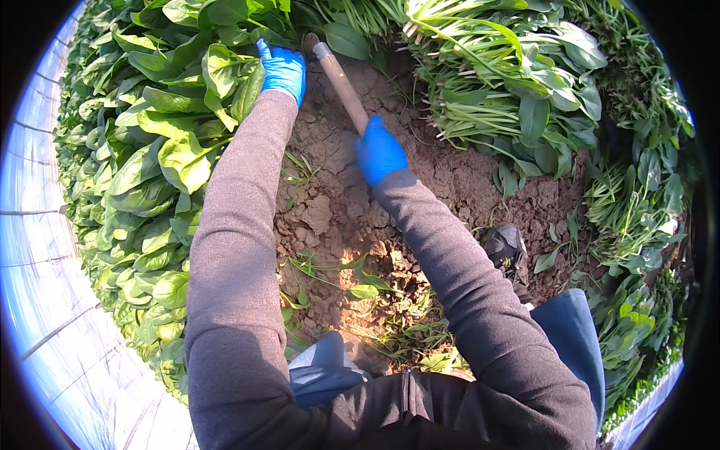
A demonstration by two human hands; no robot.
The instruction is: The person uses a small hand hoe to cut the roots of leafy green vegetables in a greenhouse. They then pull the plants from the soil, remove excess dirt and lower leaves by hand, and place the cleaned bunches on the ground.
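Note:
My left hand [284,72], in a blue glove, reaches into the edge of a dense stand of spinach plants [169,107]. Its fingers are partly hidden by leaves, so a grip on stems cannot be made out. My right hand [381,151], also gloved in blue, is closed around the lower end of the wooden handle [344,87] of a hand tool. A metal collar sits at the handle's far end, near my left hand. Beyond it a brown, rusty-looking metal part [310,44] shows, and the rest of the head is hidden by the plants.
Cut spinach lies piled [484,107] to the right, stems towards me, with more bunches [619,208] farther right. Cracked soil [320,163] with loose leaves lies between. My shoe [506,250] rests on the soil at right. Plastic sheeting [34,236] on ribs curves along the left.

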